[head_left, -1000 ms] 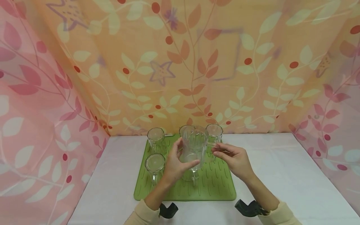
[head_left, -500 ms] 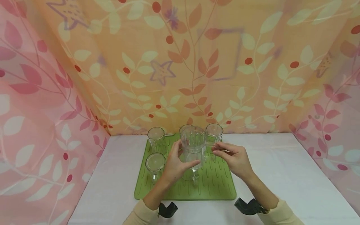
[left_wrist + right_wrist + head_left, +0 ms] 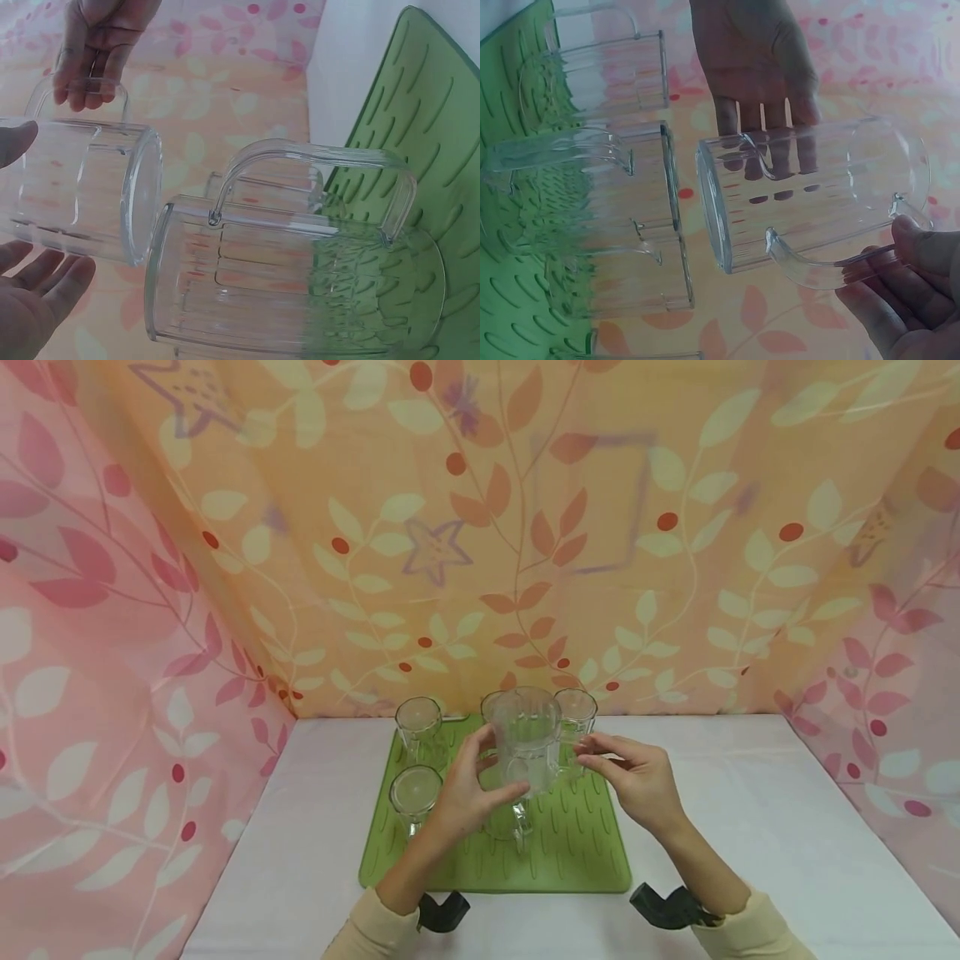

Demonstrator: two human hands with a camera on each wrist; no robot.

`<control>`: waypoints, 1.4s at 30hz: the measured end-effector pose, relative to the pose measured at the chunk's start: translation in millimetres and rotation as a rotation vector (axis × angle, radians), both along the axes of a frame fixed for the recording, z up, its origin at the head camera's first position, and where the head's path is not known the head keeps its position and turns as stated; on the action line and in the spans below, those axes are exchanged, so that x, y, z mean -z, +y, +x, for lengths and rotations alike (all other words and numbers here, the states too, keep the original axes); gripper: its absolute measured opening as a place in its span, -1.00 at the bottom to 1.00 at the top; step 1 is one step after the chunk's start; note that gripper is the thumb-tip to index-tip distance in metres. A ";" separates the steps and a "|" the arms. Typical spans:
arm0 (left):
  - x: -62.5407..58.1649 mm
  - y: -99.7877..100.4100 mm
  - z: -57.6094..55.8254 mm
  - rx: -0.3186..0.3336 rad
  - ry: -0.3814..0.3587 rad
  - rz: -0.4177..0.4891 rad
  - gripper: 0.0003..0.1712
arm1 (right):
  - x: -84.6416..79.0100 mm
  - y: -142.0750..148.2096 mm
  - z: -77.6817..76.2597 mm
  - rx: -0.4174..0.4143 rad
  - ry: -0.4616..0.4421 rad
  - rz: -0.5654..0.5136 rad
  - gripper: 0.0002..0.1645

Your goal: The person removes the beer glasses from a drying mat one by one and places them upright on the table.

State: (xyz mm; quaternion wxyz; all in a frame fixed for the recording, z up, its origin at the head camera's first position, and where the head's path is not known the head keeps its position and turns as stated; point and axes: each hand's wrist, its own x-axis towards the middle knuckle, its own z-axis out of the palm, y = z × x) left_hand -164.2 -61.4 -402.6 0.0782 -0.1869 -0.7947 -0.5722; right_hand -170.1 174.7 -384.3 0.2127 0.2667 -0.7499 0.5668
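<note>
A clear glass mug hangs above the green mat, mouth up, its thick base towards the mat. My left hand holds it round the side, thumb in front and fingers behind. On the other side, my right hand pinches the mug's handle, which shows better in the right wrist view as a handle loop. Just below the held mug stands another glass mug on the mat, its handle facing the person; it appears bottom up. The held mug partly covers it in the head view.
Further glass mugs stand on the green ridged mat: one back left, one front left, one back right, and one back middle, partly hidden. A white table lies under the mat, with patterned curtains around.
Both hands and the held mug have shifted slightly right and up, and the mug's tilt has changed a little. The mugs on the mat have stayed in place.
</note>
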 end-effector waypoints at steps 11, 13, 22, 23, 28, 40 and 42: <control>-0.8 -2.4 -0.3 0.024 0.027 0.020 -0.09 | -3.4 8.3 -3.9 0.014 0.040 -0.047 -0.69; -1.4 -3.7 0.5 0.021 0.029 0.017 -0.08 | -4.2 10.5 -5.1 0.006 0.047 -0.072 -0.68; -6.8 -14.2 7.1 -0.030 0.008 0.021 -0.02 | -11.1 21.0 -8.7 0.020 0.063 -0.129 -0.64; -7.2 -15.6 7.9 -0.030 0.013 0.015 -0.04 | -12.1 22.3 -9.2 0.029 0.065 -0.127 -0.65; -6.1 -23.7 11.2 -0.052 0.024 -0.044 -0.05 | -16.5 28.8 -11.2 0.073 0.075 -0.116 -0.65; -11.7 -48.7 21.7 -0.086 0.102 -0.172 -0.08 | -22.6 42.0 -17.1 0.144 0.087 -0.125 -0.69; -12.9 -53.5 23.4 -0.088 0.115 -0.186 -0.07 | -23.8 44.1 -17.7 0.154 0.085 -0.145 -0.67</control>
